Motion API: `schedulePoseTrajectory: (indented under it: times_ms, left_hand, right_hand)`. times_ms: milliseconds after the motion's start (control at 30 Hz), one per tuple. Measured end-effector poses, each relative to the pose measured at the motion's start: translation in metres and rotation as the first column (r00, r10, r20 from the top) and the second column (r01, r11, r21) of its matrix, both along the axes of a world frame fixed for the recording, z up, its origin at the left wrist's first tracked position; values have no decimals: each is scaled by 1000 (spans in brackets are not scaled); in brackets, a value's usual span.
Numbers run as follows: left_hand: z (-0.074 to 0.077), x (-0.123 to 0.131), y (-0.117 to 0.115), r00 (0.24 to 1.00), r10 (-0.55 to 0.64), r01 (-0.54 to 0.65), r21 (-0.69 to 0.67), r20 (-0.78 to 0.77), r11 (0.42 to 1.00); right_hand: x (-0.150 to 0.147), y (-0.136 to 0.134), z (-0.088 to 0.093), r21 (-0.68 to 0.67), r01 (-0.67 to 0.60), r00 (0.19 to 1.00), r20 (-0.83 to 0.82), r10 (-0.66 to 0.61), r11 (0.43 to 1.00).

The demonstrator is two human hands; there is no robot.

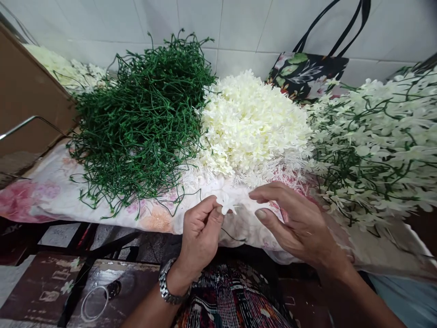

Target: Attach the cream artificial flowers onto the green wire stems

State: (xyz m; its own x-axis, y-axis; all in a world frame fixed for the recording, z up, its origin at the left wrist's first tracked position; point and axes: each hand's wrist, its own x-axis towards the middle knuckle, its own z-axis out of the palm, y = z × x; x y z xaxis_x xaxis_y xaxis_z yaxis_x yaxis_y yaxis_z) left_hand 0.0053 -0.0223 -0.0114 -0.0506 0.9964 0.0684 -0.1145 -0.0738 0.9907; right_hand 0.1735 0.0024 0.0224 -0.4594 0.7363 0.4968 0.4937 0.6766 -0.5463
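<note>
My left hand [204, 230], with a metal watch on its wrist, pinches a green artificial stem whose white flower [226, 205] shows at the fingertips. The thin dark stem end trails below that hand over the cloth. Just right of the flower, my right hand [295, 218] is held with thumb and fingers apart and nothing between them. A heap of green plastic stems [143, 118] lies beyond my left hand. Straight ahead is a pile of cream-white petals [252, 123], with thin white stamen-like strands [273, 168] along its near edge.
White flowers on green stems [378, 150] are heaped at the right. A floral cloth [51, 200] covers the work surface. A cardboard box [30, 95] stands at the left, and a black floral bag [307, 75] leans on the tiled wall. Below left lies a clear ring [94, 303].
</note>
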Motion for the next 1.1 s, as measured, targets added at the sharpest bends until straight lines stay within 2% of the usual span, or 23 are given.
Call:
schedulePoseTrajectory:
  times_ms: [67, 167, 233, 300, 367, 500, 600, 700, 800, 933, 1033, 1100]
  left_hand:
    - [4, 0, 0, 982, 93, -89, -32, 164, 996]
    - [14, 4, 1, 918, 200, -191, -60, 343, 980]
    - [19, 6, 1, 877, 239, -238, -56, 417, 970]
    - [20, 5, -1, 871, 233, -229, -61, 433, 971]
    - [17, 1, -3, 908, 151, -139, -58, 392, 989]
    - [13, -13, -7, 976, -50, 43, 38, 212, 998]
    - [16, -15, -8, 974, -220, 216, -82, -45, 973]
    - [20, -10, -8, 918, -366, 331, -215, -149, 919]
    - [21, -6, -8, 929, -325, 283, -229, -174, 931]
    - [19, -7, -7, 930, -263, 215, -202, -256, 955]
    - [17, -10, -6, 959, -184, 137, -213, -216, 967]
    - [15, -14, -6, 977, -127, 84, -237, -174, 968]
  right_hand:
    - [1, -8, 1, -30, 29, 1000, 10, -28, 999]
    - [-3, -19, -6, -95, -19, 997, 76, 26, 995]
    - [-7, -22, -11, -114, -45, 994, 97, 56, 992]
    - [-8, -23, -14, -96, -42, 996, 79, 50, 995]
    - [-6, -23, -12, -59, -28, 995, 93, 33, 998]
    - [-1, -26, 0, 37, -83, 950, 304, 68, 996]
    - [-3, -30, 5, 82, -155, 906, 410, 108, 985]
    - [-10, -30, 2, 153, -188, 901, 421, 108, 970]
    - [-16, -30, -5, 219, -183, 917, 389, 86, 958]
    - [-12, -24, -11, 121, -128, 966, 238, 96, 984]
    - [2, -6, -10, 130, 5, 990, 142, -23, 992]
    - [11, 10, -11, 197, 81, 959, 251, -130, 977]
